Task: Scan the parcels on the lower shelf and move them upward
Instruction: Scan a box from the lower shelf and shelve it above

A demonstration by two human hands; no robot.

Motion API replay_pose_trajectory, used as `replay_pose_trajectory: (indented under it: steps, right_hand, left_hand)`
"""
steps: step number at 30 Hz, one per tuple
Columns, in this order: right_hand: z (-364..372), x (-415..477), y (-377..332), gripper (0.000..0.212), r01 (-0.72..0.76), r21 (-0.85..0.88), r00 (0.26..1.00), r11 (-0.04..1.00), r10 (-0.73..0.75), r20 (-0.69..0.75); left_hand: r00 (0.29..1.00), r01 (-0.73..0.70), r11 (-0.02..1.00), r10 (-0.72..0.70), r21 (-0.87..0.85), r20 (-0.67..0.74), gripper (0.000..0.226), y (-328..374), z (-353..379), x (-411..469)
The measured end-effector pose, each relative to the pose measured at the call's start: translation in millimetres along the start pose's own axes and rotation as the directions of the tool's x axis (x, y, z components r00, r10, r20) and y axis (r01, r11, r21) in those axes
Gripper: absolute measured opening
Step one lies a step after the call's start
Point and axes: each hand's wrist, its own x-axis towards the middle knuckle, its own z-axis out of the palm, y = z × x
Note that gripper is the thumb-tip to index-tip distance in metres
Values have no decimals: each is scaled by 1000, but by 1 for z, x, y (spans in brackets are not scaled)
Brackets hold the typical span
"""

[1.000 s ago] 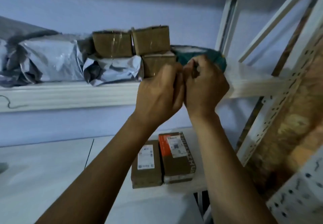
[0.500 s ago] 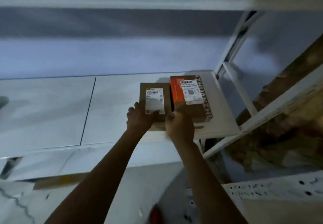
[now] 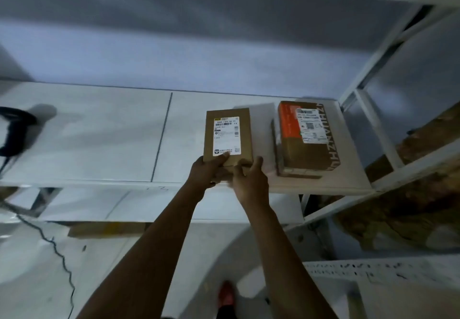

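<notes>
Both hands were clamped on the near end of the parcel (image 3: 227,134): the left hand (image 3: 207,173) pinched its near-left corner with the thumb on top, and the right hand (image 3: 250,181) gripped the near-right corner. The parcel lay flat over the shelf (image 3: 99,132), label up, its long axis pointing away from the person; whether it touched the shelf could not be told. The orange parcel (image 3: 307,142) sat apart on its right, roughly parallel. A black scanner (image 3: 15,132) lay far left.
</notes>
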Motion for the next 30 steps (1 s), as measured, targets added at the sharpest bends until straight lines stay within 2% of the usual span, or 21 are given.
replay_pose_trajectory:
  steps: [3,5,8,10,13,16,18,22,27,29,30]
  right_hand:
    - [47,-24,-22,67,85,-54,996,995,-83,22]
    - [89,-38,-47,80,193,28,980,981,-194,42]
    - [170,-68,-102,66,183,320,962,930,-236,136]
    - [228,-95,-136,58,165,393,958,905,-242,155]
    - [314,-135,-182,50,169,449,965,877,-241,108]
    - [376,-161,-217,44,131,455,977,881,-192,91]
    - [407,-167,-234,47,115,458,989,881,-144,29]
    - [450,-164,-250,61,53,505,998,862,-34,-46]
    - [471,-147,-271,83,-30,500,988,866,101,-117]
    - [473,-138,-272,83,-88,477,972,874,179,-150]
    - [473,-136,-271,84,-101,448,966,888,195,-168]
  left_hand:
    - [994,-5,994,-7,-109,-109,42,-10,-56,-19]
    - [980,-60,985,28,-161,-196,44,-9,-109,-31]
    - [945,-131,972,62,-197,-320,37,-2,-207,-50]
    - [918,-158,970,75,-185,-389,26,3,-274,-61]
    - [881,-207,969,124,-135,-457,21,19,-374,-70]
    - [882,-219,974,172,-59,-439,24,32,-453,-62]
    - [905,-200,979,169,-41,-391,28,38,-487,-51]
    - [934,-170,985,173,36,-311,40,42,-520,-26]
    - [970,-87,990,109,112,-216,56,43,-542,9]
    - [974,-5,985,44,173,-224,68,39,-548,24]
    - [965,33,978,22,208,-260,65,38,-553,30]
